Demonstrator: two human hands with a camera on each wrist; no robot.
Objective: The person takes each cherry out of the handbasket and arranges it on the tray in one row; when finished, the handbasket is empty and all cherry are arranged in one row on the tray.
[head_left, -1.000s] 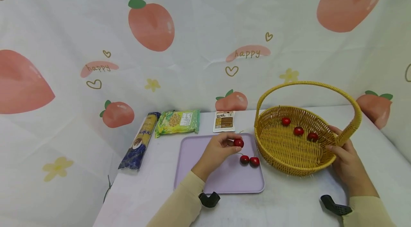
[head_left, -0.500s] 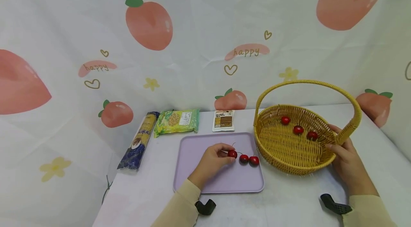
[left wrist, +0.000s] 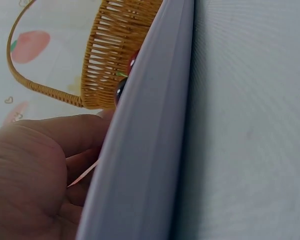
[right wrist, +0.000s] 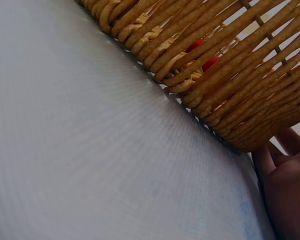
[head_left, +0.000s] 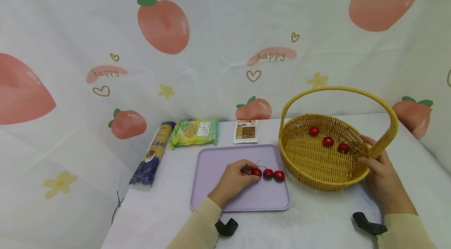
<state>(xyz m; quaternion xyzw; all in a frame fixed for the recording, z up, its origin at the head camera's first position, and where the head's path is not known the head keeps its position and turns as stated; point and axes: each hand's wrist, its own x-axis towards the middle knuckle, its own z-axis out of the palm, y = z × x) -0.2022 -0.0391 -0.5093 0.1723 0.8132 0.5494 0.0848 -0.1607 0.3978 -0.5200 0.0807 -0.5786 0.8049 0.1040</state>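
Note:
My left hand (head_left: 234, 180) pinches a dark red cherry (head_left: 256, 172) at the surface of the lilac tray (head_left: 208, 163). Two more cherries, a middle one (head_left: 268, 174) and a right one (head_left: 279, 175), lie beside it in a row. In the left wrist view, the tray's edge (left wrist: 135, 135) hides my fingertips and the held cherry. My right hand (head_left: 384, 182) grips the right rim of a yellow wicker basket (head_left: 306, 168), thumb inside, near the handle's foot. Three cherries (head_left: 328, 141) lie inside the basket. The right wrist view shows the fingers (right wrist: 264, 160) against its outer wall.
Left of the tray lies a blue and yellow packet (head_left: 153, 155). Behind it are a green bag (head_left: 195, 133) and a small brown and white sachet (head_left: 245, 131). The basket's tall arched handle (head_left: 338, 88) rises at the right, before a fruit-print cloth backdrop (head_left: 211, 45).
My left hand has lowered its cherry from above the tray down beside the other two, moving slightly left and toward me. The right hand keeps its hold on the basket rim.

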